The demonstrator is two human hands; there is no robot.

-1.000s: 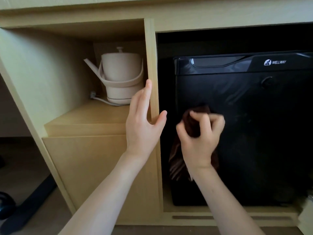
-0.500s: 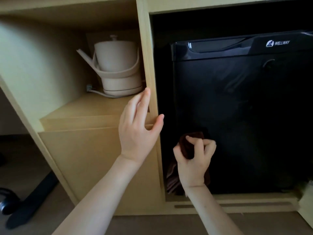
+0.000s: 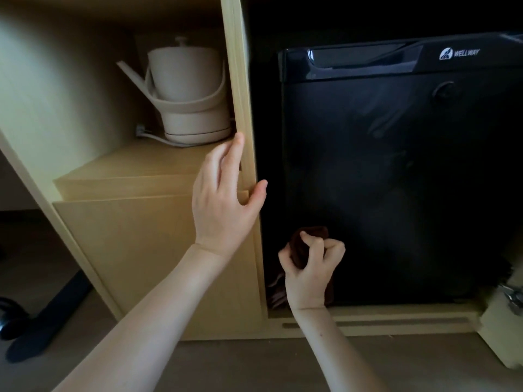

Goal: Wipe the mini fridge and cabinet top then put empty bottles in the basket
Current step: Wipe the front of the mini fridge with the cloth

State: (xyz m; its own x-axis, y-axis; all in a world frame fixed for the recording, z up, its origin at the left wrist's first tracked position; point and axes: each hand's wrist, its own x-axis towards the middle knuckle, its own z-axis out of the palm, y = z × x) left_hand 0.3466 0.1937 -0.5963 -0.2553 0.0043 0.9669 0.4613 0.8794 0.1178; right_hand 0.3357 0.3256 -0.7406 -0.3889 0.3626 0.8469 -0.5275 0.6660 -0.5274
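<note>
A black mini fridge (image 3: pixel 396 171) stands in the right bay of a light wooden cabinet (image 3: pixel 141 250). My right hand (image 3: pixel 310 268) grips a dark brown cloth (image 3: pixel 304 244) pressed against the lower left corner of the fridge door, with more cloth hanging below the hand. My left hand (image 3: pixel 223 199) rests flat on the upright wooden divider (image 3: pixel 240 108) between the two bays, fingers apart and thumb hooked around its edge. No bottles or basket are in view.
A beige kettle (image 3: pixel 186 91) with a long spout sits on its base on the shelf in the left bay, its cord trailing left. A dark chair base (image 3: pixel 42 321) lies on the floor at the lower left. A metal fitting (image 3: pixel 512 297) shows at the right edge.
My right hand has dragged the cloth down the fridge door from its middle to the lower left corner. The left hand has stayed on the divider. The view has come closer.
</note>
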